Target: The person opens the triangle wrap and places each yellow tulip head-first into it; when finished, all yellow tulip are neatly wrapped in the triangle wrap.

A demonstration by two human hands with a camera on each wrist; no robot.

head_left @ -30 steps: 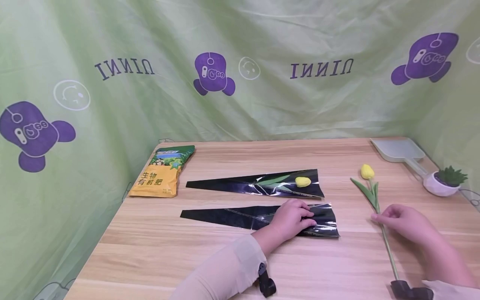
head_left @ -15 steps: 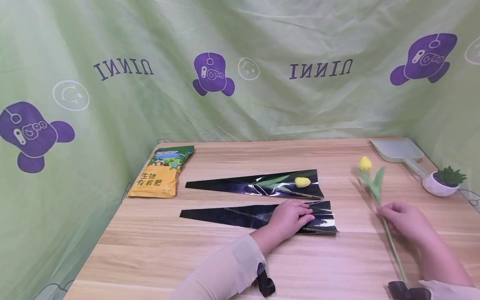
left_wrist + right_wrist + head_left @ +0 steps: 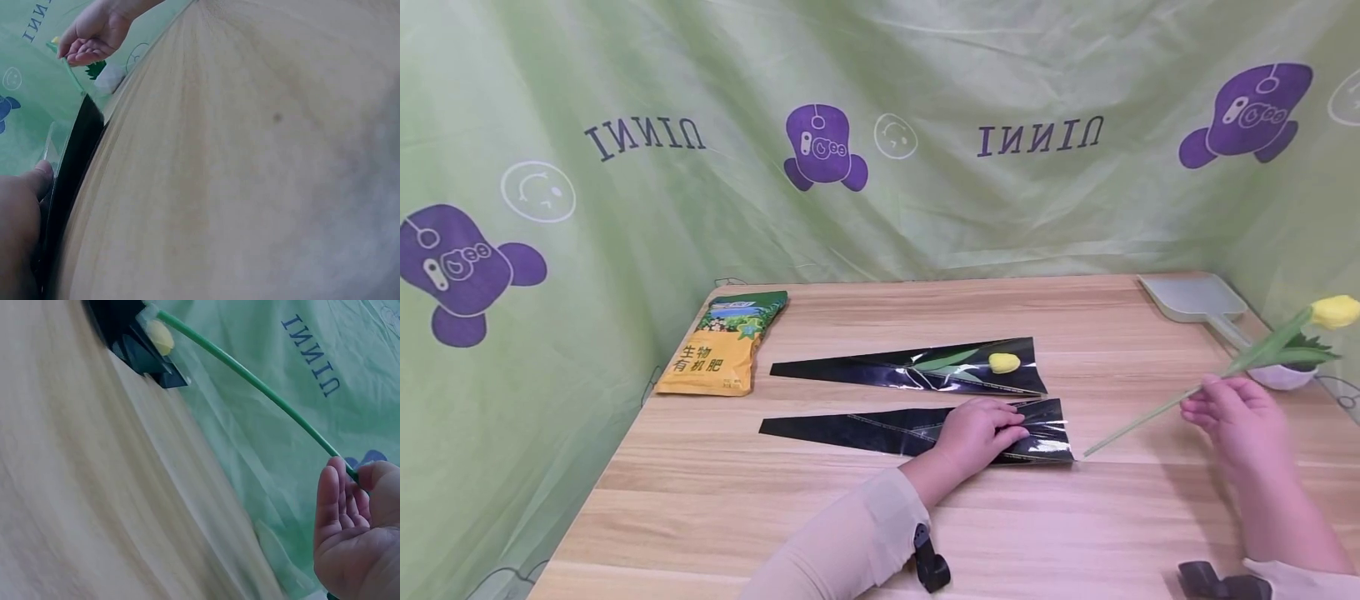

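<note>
Here's the right hand (image 3: pixel 1247 414) pinching a yellow tulip (image 3: pixel 1261 350) at frame right, stem end near the lower black flower sleeve (image 3: pixel 880 428), centre, under a bent left hand (image 3: pixel 976 431), grip unclear: lining up, I'd say, needing the sleeve's mouth open.

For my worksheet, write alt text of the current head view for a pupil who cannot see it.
A person's right hand holds a yellow tulip by its stem, bottom end toward the tapered black wrapper under the left hand. Behind, on the wooden table, a second wrapper holds another tulip.
</note>
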